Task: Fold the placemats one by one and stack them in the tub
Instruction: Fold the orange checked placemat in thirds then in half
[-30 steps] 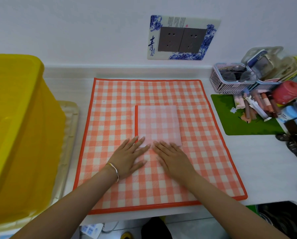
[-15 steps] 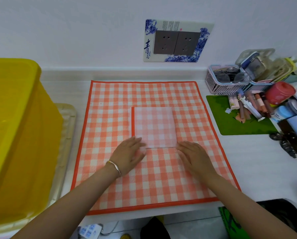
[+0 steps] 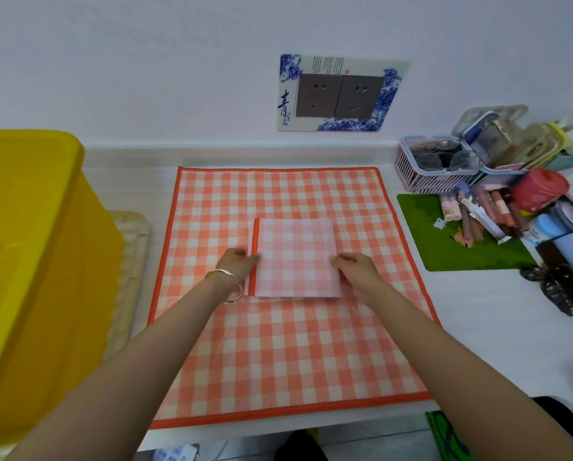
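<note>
1. The folded placemat (image 3: 296, 257) lies on the middle of the spread placemat (image 3: 288, 357), which lies on the counter (image 3: 497, 314).
2. The left hand (image 3: 236, 262) is at the folded placemat's left edge, the right hand (image 3: 356, 266) at its right edge.
3. The tub (image 3: 39, 261) stands left of the spread placemat.
4. A basket (image 3: 434, 174) and a mat (image 3: 458, 241) with small items sit to the right.

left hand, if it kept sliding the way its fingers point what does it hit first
The left hand points right, so it would meet the folded placemat first, at its orange left edge, which its fingertips already seem to touch.
</note>
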